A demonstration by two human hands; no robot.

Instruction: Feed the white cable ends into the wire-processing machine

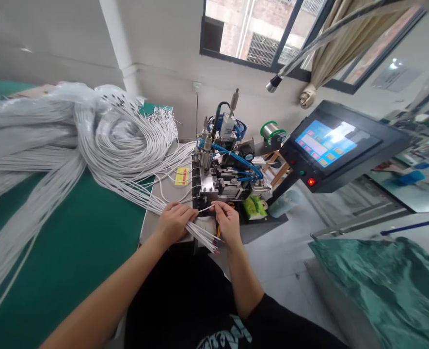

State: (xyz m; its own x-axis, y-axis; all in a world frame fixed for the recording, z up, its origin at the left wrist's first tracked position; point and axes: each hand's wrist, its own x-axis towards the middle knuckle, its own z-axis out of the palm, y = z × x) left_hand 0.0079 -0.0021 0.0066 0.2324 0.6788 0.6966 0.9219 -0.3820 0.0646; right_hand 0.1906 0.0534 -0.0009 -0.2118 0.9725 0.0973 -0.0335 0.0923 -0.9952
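My left hand (pixel 177 222) is closed over a bundle of white cables (pixel 202 234) at the front of the machine. Their reddish ends stick out past my fingers, to the lower right. Between the thumb and fingertips of my right hand (pixel 227 220) is the end of a single white cable (pixel 206 209), which stretches across from my left hand. Just beyond both hands stands a benchtop machine (pixel 225 169) with metal cylinders and blue air hoses. Several cables run from its left side back toward the heap.
A large heap of white cables (pixel 127 140), partly in clear plastic, covers the green table (pixel 101 232) at left. A touchscreen (pixel 326 143) on a post stands right of the machine. Behind are a wire spool (pixel 272 131) and a flexible nozzle (pixel 273 83). Green sheeting (pixel 385 271) lies at right.
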